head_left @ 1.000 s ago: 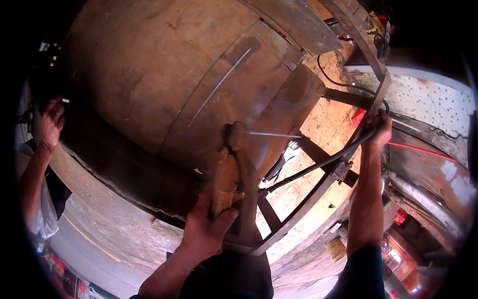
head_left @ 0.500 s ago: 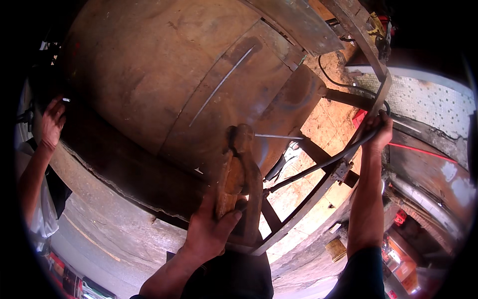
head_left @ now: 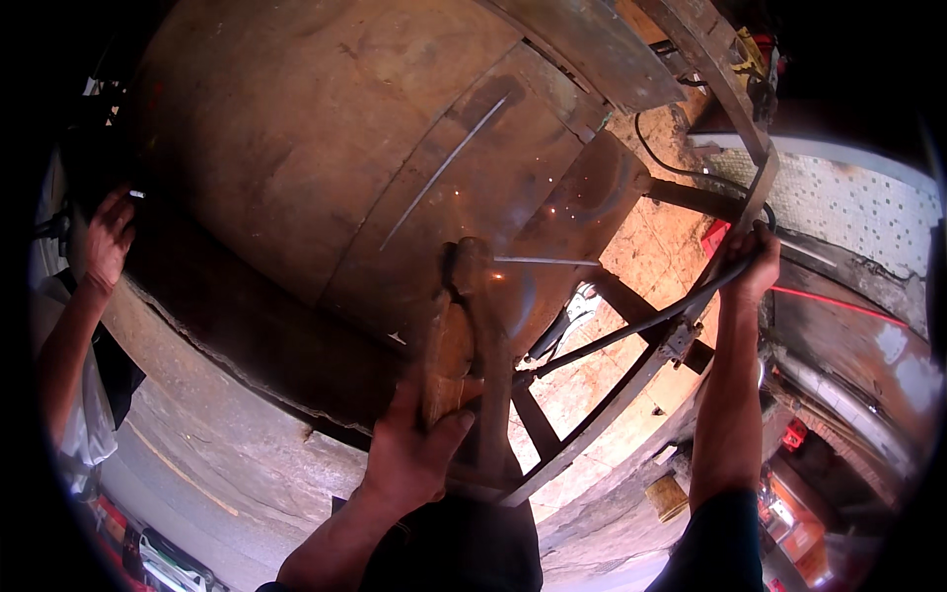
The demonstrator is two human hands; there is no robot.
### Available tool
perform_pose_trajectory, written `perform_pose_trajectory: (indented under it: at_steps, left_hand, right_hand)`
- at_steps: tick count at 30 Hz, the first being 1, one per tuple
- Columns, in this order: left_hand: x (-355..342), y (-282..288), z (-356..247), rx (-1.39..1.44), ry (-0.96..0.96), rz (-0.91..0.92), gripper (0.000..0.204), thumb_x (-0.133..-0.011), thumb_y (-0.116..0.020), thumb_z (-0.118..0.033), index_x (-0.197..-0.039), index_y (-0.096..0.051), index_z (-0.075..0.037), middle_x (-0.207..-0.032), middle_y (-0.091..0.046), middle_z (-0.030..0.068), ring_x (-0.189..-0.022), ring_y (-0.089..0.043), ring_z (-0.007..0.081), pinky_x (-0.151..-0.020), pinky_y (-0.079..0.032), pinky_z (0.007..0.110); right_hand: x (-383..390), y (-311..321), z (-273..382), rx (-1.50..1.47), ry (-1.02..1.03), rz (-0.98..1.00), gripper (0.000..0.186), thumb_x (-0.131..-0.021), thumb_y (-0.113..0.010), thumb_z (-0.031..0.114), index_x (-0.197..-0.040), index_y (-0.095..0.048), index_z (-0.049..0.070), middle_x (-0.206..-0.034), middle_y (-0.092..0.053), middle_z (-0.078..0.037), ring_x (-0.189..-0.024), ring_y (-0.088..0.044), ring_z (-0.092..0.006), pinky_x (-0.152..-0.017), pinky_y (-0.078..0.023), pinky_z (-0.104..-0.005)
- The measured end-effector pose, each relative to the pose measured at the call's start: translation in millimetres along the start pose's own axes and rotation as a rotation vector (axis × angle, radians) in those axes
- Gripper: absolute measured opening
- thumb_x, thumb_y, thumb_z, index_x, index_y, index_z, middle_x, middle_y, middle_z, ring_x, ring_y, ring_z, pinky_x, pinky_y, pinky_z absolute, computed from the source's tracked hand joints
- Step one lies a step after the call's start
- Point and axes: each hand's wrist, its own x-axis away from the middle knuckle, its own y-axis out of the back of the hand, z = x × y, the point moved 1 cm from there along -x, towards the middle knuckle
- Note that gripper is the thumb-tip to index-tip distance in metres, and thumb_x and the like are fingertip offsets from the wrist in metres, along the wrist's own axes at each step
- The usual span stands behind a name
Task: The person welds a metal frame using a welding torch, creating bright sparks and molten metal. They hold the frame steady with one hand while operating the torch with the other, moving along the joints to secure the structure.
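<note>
My left hand (head_left: 414, 449) grips a rusty brown, elongated piece (head_left: 449, 370) with a rounded top, its exact kind unclear, standing at the lower middle. A thin pale rod (head_left: 543, 261) extends right from behind its top, with sparks (head_left: 498, 276) just below. My right hand (head_left: 750, 264) is closed around a black cable (head_left: 646, 321) against the curved steel bar (head_left: 607, 409) of a frame. Rusty sheet metal (head_left: 256, 138) fills the upper middle, with another pale strip (head_left: 444, 173) lying on it. Locking pliers (head_left: 577, 311) show between the frame members, partly hidden.
At the left edge, another person's hand (head_left: 109, 242) holds a small white stick near the metal's dark edge. On the right are a speckled panel (head_left: 838, 197), a red line (head_left: 838, 305) and tubing (head_left: 848, 405). A floor (head_left: 631, 237) shows through the frame's openings.
Small sparks have appeared over the sheet and near the top of the piece in my left hand. That piece shifted slightly right, then back left. Both my hands keep their grip.
</note>
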Motion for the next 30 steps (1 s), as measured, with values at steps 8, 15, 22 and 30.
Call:
perform_pose_trajectory:
  at_steps: [8,15,22,30]
  left_hand:
    - [1.9,-5.5,-0.4,0.028,0.04,0.017,0.06,-0.086,-0.059,-0.001,-0.139,-0.032,0.0,-0.097,-0.057,0.0044,-0.074,-0.052,0.0063,-0.063,-0.046,0.021]
    - [0.2,-6.5,0.9,0.022,0.021,0.03,0.058,-0.085,-0.06,-0.002,-0.137,-0.034,0.0,-0.095,-0.055,0.003,-0.074,-0.051,0.0058,-0.062,-0.045,0.021]
    - [1.1,-7.4,-0.7,0.043,0.04,0.028,0.056,-0.086,-0.06,-0.003,-0.136,-0.035,0.0,-0.093,-0.054,0.0025,-0.073,-0.049,0.0057,-0.063,-0.044,0.021]
    - [2.5,-8.6,4.6,-0.032,-0.002,0.007,0.055,-0.087,-0.059,-0.004,-0.136,-0.036,0.0,-0.095,-0.054,0.0025,-0.074,-0.049,0.005,-0.063,-0.044,0.02]
  right_hand:
    - [1.3,-1.4,-0.2,0.005,0.012,-0.002,0.035,-0.085,-0.048,0.018,-0.107,-0.055,-0.009,-0.055,-0.038,-0.002,-0.048,-0.043,-0.0142,-0.042,-0.037,-0.0258]
    - [1.3,-0.7,1.3,0.029,0.009,-0.005,0.036,-0.086,-0.049,0.018,-0.109,-0.054,-0.009,-0.056,-0.039,-0.002,-0.048,-0.044,-0.0142,-0.042,-0.037,-0.0258]
    - [1.9,-2.0,0.5,0.014,0.01,-0.01,0.037,-0.086,-0.049,0.018,-0.11,-0.053,-0.009,-0.056,-0.039,-0.002,-0.049,-0.044,-0.0145,-0.042,-0.037,-0.0259]
    - [-3.0,2.9,-2.2,0.003,0.017,0.01,0.033,-0.085,-0.05,0.017,-0.106,-0.055,-0.008,-0.055,-0.039,-0.002,-0.048,-0.044,-0.0143,-0.041,-0.037,-0.0256]
